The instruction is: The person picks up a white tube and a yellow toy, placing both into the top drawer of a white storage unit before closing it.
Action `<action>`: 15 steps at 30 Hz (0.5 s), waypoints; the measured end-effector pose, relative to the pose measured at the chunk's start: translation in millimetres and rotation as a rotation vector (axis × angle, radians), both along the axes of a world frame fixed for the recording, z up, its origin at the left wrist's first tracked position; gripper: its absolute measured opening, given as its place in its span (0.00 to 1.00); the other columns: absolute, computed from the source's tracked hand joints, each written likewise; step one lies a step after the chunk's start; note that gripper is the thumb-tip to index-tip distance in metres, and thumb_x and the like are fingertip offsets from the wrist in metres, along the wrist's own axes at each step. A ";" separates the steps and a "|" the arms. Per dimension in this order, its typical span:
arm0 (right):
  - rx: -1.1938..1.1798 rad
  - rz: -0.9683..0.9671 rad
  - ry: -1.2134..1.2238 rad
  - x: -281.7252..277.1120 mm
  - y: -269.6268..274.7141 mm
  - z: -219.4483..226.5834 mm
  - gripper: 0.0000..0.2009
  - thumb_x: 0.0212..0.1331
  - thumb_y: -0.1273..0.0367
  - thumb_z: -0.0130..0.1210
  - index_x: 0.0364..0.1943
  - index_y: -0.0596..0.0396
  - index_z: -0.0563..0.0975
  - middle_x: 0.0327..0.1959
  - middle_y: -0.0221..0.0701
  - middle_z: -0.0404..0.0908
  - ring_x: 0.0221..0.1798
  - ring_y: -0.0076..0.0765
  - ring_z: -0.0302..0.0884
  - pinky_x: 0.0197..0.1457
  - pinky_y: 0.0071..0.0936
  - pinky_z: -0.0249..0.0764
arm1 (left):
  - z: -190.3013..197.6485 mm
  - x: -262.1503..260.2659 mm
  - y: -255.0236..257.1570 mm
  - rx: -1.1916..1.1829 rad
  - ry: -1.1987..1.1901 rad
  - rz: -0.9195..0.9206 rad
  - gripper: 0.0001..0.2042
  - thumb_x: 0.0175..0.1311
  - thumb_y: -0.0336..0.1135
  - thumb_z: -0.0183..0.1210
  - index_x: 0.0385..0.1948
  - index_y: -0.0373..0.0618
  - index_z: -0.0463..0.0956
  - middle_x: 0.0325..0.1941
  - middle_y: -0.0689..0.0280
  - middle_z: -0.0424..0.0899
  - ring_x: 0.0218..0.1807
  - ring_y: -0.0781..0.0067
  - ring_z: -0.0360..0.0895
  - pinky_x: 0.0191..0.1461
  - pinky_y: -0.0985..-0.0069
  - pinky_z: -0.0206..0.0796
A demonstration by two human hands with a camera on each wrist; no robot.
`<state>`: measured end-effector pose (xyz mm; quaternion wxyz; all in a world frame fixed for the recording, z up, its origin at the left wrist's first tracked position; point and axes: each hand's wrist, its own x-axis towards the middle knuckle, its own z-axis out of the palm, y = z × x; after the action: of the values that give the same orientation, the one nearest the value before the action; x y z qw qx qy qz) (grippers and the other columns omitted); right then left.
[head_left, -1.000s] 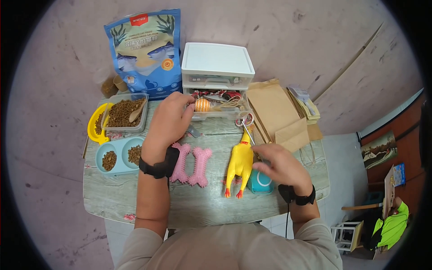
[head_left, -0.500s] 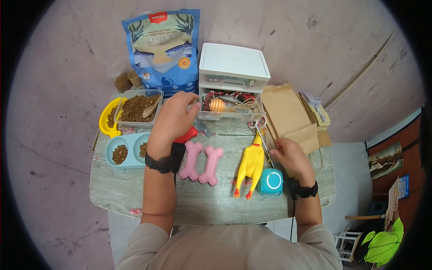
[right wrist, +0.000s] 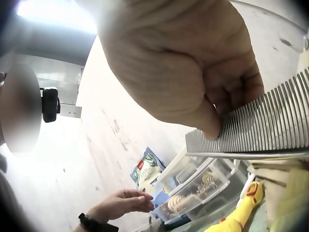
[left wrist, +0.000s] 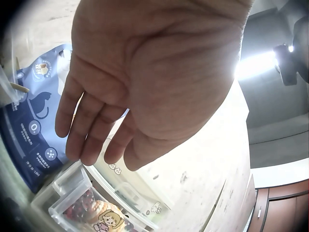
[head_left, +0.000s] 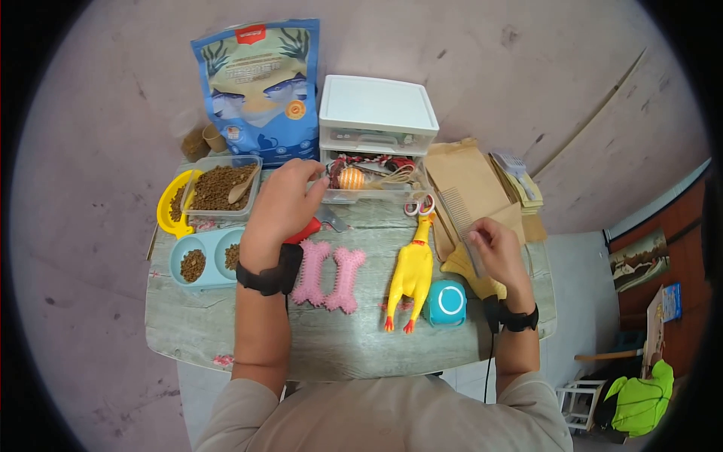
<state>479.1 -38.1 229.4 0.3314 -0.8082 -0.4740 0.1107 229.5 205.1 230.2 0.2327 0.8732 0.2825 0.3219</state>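
Note:
My right hand (head_left: 497, 248) pinches a metal comb (head_left: 453, 207) between thumb and fingers, its long teeth facing up in the right wrist view. Under this hand lies a yellow textured item (head_left: 461, 264), partly covered. Left of it are a teal cube-shaped item (head_left: 446, 303) with a white ring and a yellow rubber chicken (head_left: 412, 279), its head by the scissors (head_left: 419, 205). My left hand (head_left: 285, 197), fingers extended and holding nothing, hovers at the left edge of the pulled-out clear drawer (head_left: 369, 196). The drawer holds an orange striped ball (head_left: 351, 178) and ropes.
Two pink spiky bone toys (head_left: 348, 280) lie mid-table beside a red-handled tool (head_left: 305, 230). At left stand a kibble tub (head_left: 254, 188), a blue double bowl (head_left: 203, 280) and a yellow bowl (head_left: 167, 218). Behind are a food bag (head_left: 263, 113) and, to the right, brown paper bags (head_left: 463, 177).
My right hand has moved right with the comb, away from the chicken and the teal item, and the comb has turned so its teeth show. My left hand stays by the drawer.

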 end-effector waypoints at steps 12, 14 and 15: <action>-0.303 -0.046 -0.023 9.9 -52.7 -9.0 0.07 0.55 0.70 0.56 0.33 0.61 0.79 0.27 0.44 0.79 0.31 0.47 0.78 0.35 0.35 0.71 | 3.8 4.5 -4.6 -0.028 0.069 -0.029 0.14 0.59 0.34 0.57 0.43 0.34 0.77 0.37 0.54 0.81 0.38 0.62 0.78 0.36 0.71 0.69; -0.257 -0.003 -0.020 10.4 -55.7 -21.2 0.07 0.55 0.70 0.57 0.33 0.60 0.79 0.29 0.45 0.80 0.32 0.47 0.78 0.36 0.36 0.72 | 1.1 5.2 -3.2 0.014 0.069 -0.052 0.14 0.59 0.34 0.57 0.43 0.34 0.77 0.37 0.54 0.81 0.37 0.61 0.78 0.37 0.71 0.69; -0.258 -0.004 -0.016 9.0 -56.3 -22.7 0.07 0.55 0.70 0.57 0.33 0.60 0.79 0.29 0.45 0.80 0.32 0.47 0.78 0.36 0.36 0.72 | -0.5 5.7 -3.1 0.013 0.074 -0.054 0.14 0.59 0.34 0.57 0.43 0.34 0.77 0.37 0.54 0.81 0.37 0.61 0.78 0.37 0.71 0.69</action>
<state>488.1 -94.3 206.8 0.2212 -0.8460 -0.4567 0.1638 235.2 202.1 229.7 0.2251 0.8933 0.2650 0.2849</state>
